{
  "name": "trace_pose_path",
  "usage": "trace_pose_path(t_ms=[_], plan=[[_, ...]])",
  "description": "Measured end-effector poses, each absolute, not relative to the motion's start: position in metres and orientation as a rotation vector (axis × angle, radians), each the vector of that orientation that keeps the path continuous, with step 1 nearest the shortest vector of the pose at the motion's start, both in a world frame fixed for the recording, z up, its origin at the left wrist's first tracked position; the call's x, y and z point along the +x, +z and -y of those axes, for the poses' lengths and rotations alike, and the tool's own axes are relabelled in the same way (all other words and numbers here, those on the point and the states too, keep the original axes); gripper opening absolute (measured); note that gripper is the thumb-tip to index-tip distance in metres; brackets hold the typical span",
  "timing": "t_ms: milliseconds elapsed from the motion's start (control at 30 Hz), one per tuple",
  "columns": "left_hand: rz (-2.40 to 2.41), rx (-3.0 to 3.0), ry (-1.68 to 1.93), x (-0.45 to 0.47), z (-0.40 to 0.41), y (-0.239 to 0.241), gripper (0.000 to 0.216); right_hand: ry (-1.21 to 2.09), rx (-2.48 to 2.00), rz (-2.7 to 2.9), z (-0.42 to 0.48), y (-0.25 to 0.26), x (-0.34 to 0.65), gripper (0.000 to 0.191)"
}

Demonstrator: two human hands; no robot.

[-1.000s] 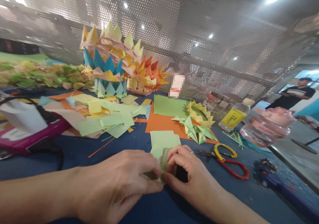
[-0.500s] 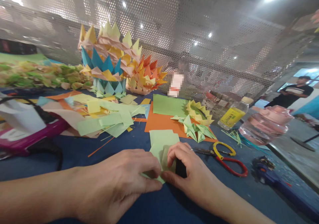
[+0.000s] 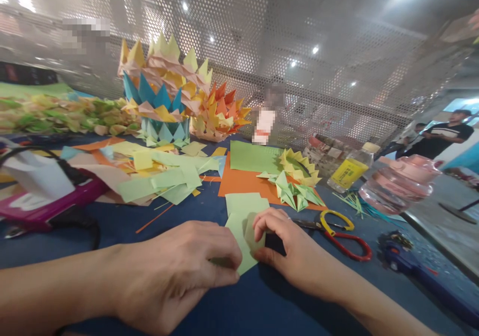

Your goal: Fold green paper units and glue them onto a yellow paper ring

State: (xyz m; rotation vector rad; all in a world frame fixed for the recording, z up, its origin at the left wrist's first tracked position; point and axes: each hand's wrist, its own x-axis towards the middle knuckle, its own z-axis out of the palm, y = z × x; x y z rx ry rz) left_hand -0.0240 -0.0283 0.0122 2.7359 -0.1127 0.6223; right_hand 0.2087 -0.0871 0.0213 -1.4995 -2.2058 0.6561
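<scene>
I saw left hand [image 3: 183, 271] pinching flat pale-green paper [image 3: 239, 221] between narrow fingers; right hand [image 3: 288, 251], fingers curved, touched folded flap [image 3: 250, 234], grip unclear. Spiky paper crowns [image 3: 155, 104] stood far left.

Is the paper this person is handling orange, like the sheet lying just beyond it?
No: it is pale green paper, plainly different in colour from the orange sheet.

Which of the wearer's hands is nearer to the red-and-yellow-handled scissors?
Right. The right hand is just left of the scissors; the left hand is farther left, across the pale green paper.
</scene>
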Motion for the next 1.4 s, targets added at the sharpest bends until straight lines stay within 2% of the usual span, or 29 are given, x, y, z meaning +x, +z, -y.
trace_pose_path(t_ms=[233,433,633,833,1033,1400], plan=[[0.047,2.684,0.654,-0.026,0.024,0.013,0.041,0.638,-1.497,2.208,0.087,0.017,0.211,0.02],[-0.04,2.706,0.54,-0.029,0.014,0.011,0.06,0.66,-1.487,2.189,0.086,0.016,0.21,0.022],[-0.026,2.654,0.627,-0.026,0.009,0.009,0.034,0.637,-1.442,2.183,0.084,0.013,0.21,0.021],[-0.11,2.363,0.544,-0.023,0.008,0.009,0.02,0.646,-1.375,2.184,0.086,0.011,0.204,0.02],[-0.247,2.339,0.535,-0.018,0.018,0.005,0.011,0.622,-1.358,2.203,0.091,0.008,0.201,0.016],[-0.44,2.492,0.596,-0.018,0.034,-0.002,0.012,0.586,-1.357,2.213,0.091,0.008,0.2,0.016]])
